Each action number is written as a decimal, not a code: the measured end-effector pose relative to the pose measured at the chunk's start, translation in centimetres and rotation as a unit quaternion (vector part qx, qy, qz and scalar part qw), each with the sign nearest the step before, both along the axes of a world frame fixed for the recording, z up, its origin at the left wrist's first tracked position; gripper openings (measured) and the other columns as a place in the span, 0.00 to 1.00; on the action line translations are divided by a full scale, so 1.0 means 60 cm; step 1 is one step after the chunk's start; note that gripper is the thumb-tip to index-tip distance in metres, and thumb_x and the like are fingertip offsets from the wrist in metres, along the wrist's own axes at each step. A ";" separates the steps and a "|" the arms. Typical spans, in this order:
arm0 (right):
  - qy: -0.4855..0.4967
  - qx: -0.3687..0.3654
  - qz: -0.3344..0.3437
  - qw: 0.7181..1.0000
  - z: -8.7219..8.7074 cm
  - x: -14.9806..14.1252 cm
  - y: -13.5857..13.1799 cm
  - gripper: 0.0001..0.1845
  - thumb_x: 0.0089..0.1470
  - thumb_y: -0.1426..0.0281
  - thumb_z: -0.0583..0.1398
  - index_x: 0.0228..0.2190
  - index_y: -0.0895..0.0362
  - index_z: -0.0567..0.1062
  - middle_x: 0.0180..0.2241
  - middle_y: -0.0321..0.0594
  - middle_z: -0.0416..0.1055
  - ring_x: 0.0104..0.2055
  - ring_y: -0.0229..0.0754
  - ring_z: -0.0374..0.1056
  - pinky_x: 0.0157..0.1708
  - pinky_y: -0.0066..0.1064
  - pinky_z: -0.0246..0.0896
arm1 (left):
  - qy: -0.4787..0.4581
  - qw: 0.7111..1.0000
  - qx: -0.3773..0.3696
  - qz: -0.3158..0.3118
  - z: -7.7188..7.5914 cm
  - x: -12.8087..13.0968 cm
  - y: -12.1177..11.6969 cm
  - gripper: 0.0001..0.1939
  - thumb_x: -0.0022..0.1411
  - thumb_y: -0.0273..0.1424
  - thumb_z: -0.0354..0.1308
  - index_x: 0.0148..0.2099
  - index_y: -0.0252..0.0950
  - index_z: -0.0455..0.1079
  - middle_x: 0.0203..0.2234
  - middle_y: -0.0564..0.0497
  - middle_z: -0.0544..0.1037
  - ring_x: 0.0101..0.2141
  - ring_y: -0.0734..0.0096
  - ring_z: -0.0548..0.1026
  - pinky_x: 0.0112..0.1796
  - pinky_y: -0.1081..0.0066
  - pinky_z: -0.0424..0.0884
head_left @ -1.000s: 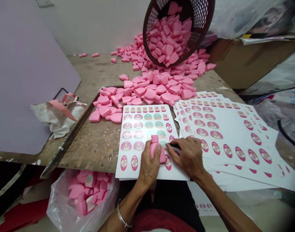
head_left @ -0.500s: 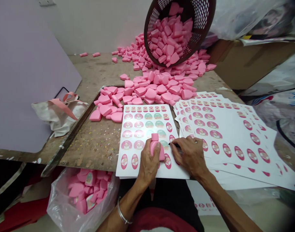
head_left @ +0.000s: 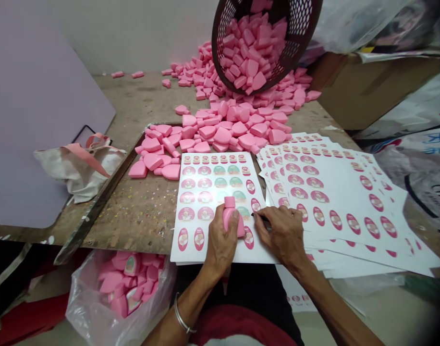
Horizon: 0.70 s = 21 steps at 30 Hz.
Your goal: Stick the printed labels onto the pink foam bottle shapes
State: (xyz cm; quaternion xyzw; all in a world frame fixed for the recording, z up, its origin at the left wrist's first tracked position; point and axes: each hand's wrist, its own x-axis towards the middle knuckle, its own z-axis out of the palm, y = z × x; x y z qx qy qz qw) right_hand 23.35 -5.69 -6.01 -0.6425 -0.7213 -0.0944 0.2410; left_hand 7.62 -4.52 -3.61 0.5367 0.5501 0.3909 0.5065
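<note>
My left hand [head_left: 220,242] is closed round a small pink bottle-shaped piece [head_left: 231,216], held upright over the lower part of a white sticker sheet [head_left: 214,202]. My right hand [head_left: 283,233] rests on the sheet's right edge, fingers pinched on a thin dark tool [head_left: 260,217] whose tip points at the stickers beside the pink piece. The sheet carries rows of round and oval pink and green labels.
A heap of pink pieces [head_left: 234,125] spills from a tipped dark mesh basket [head_left: 302,29] at the back. Fanned sticker sheets [head_left: 342,202] lie to the right. A plastic bag of pink pieces [head_left: 122,288] hangs below the table edge; a cloth bag [head_left: 79,166] sits left.
Both hands keep their grips and places on the sheet. Only the camera has shifted slightly, so everything sits a little higher in the picture.
</note>
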 end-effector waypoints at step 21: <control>0.384 -0.329 0.033 0.862 0.103 0.033 0.092 0.18 0.47 0.55 0.63 0.20 0.56 0.70 0.21 0.34 0.67 0.25 0.36 0.62 0.27 0.28 0.56 | -0.105 0.994 -0.034 0.026 -0.009 -0.003 -0.005 0.21 0.63 0.46 0.51 0.51 0.39 0.65 0.33 0.49 0.73 0.28 0.68 0.74 0.27 0.71 0.69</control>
